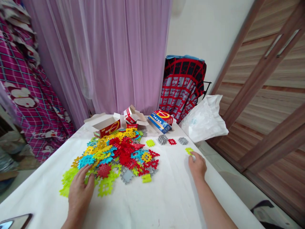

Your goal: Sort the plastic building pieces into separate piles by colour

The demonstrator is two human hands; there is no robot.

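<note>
A large heap of interlocking plastic building pieces point(119, 156) in red, lime, yellow, blue and grey covers the left middle of a white table point(166, 197). My left hand point(79, 197) rests with spread fingers on lime pieces at the heap's front edge. Off to the right, my right hand point(197, 166) pinches a small lime-green piece point(189, 151) between its fingers. Beyond that hand lie two grey toothed pieces point(162, 139) point(183, 141) with a small red grid piece point(172, 142) between them. A lime piece point(150, 143) lies nearer the heap.
Opened cardboard boxes point(107, 125) point(160, 121) stand at the far table edge, beside a white plastic bag point(205, 119). A phone point(16, 221) sits at the near left corner. Behind are a lilac curtain point(107, 54), a draped chair point(181, 86) and wooden wardrobe doors point(262, 89).
</note>
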